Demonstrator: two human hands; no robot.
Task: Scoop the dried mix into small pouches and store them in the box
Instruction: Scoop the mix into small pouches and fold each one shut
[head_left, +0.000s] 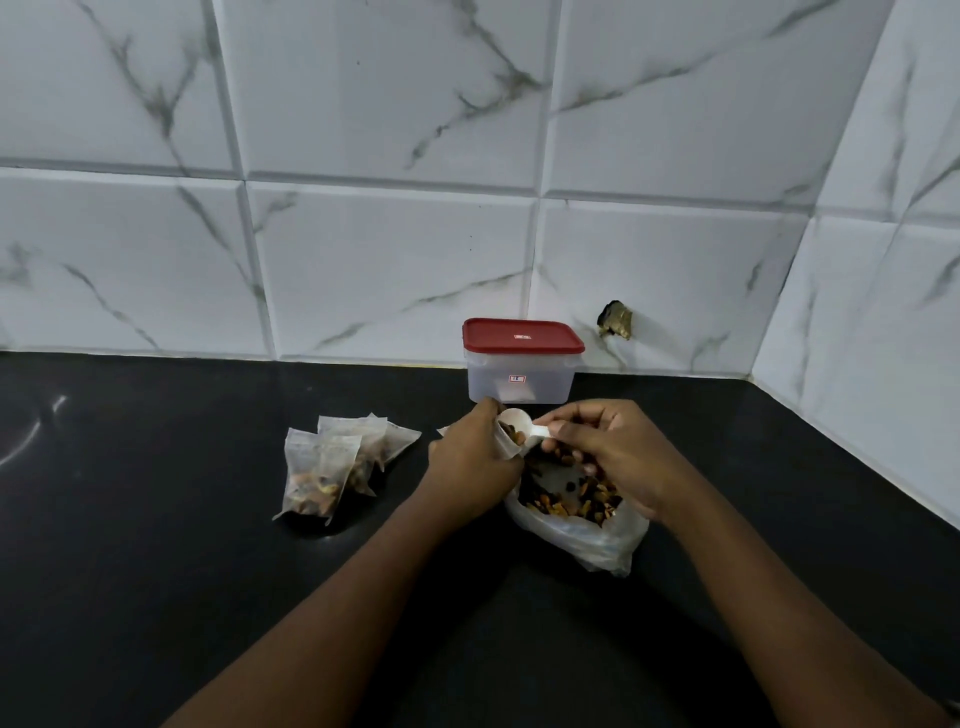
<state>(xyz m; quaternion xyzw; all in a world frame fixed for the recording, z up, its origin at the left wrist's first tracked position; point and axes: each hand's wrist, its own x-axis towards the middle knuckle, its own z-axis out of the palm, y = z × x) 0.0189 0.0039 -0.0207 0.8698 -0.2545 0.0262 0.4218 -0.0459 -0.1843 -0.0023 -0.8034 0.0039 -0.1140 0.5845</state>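
My left hand (475, 460) grips a small clear pouch (506, 441) with its mouth held open. In my right hand (613, 454) a white scoop (524, 423) is pinched by its handle, its bowl tipped at the pouch's mouth with some dried mix in it. Under both hands lies an open plastic bag of dried mix (571, 506). Filled pouches (332, 462) lie in a cluster to the left. A translucent box with a red lid (522, 361) stands closed against the wall behind my hands.
All of this sits on a black countertop (156, 545). White marble-look tiles (363, 260) form the back wall and a right side wall, meeting in a corner. A broken hole in the tile (615, 319) is right of the box.
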